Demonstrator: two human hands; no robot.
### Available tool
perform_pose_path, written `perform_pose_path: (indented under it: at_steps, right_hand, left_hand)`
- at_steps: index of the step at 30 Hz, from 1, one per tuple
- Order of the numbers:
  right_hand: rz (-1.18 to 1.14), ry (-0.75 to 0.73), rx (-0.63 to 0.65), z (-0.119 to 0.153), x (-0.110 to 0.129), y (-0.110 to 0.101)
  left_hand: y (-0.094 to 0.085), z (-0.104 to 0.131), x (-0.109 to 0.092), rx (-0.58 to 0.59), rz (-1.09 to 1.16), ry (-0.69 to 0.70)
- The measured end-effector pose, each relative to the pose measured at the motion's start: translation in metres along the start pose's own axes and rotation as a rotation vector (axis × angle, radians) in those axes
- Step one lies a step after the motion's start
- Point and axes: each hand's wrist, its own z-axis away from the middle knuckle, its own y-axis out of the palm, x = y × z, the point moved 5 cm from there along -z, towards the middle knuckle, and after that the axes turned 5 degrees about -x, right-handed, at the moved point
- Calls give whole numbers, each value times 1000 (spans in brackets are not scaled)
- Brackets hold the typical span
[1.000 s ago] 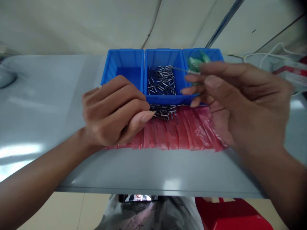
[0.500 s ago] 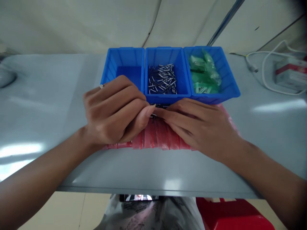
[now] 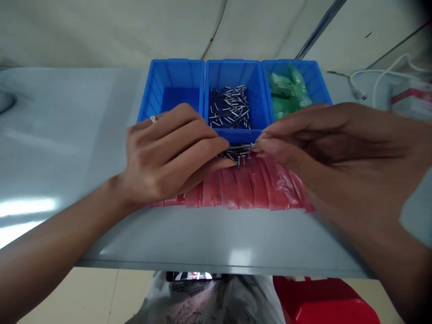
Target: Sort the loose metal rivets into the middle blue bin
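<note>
My left hand [image 3: 172, 153] rests curled on a row of overlapping red plastic bags [image 3: 256, 186], its fingertips at a small heap of metal pins [image 3: 238, 153] lying on the bags. My right hand [image 3: 324, 148] hovers to the right, thumb and fingers pinched together on a pin at the edge of that heap. Behind stand three blue bins: the left bin [image 3: 173, 78] looks empty, the middle bin [image 3: 232, 72] holds many metal pins, the right bin [image 3: 312, 74] holds green packets [image 3: 286, 92].
All of this sits on a grey table [image 3: 67, 144]. White cables [image 3: 374, 78] and a red-and-white box [image 3: 413, 96] lie at the far right. Below the table's front edge are my lap and a red stool [image 3: 324, 301].
My right hand, raised by the right bin a second ago, dropped onto the bags beside the left hand, then lifted and pulled right with its fingers pinched. The left hand stayed put.
</note>
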Motion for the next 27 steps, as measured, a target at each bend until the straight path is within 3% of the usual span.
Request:
perform_pose_path:
  at_steps: [8,18,22,27]
  right_hand:
    - [-287,191,31,-6,-9,8]
    - [-312,206,54,-5,-11,10]
    - [-350,207,83,-3,-11,12]
    - [-379,163,1,-7,-13,8]
  left_hand:
    - [-3,2,0,14,-12,-20]
    - [-2,0,3,10,-11,-76]
    - [0,-1,1,0,-22,-36]
    - [-2,2,1,-52,1,-22]
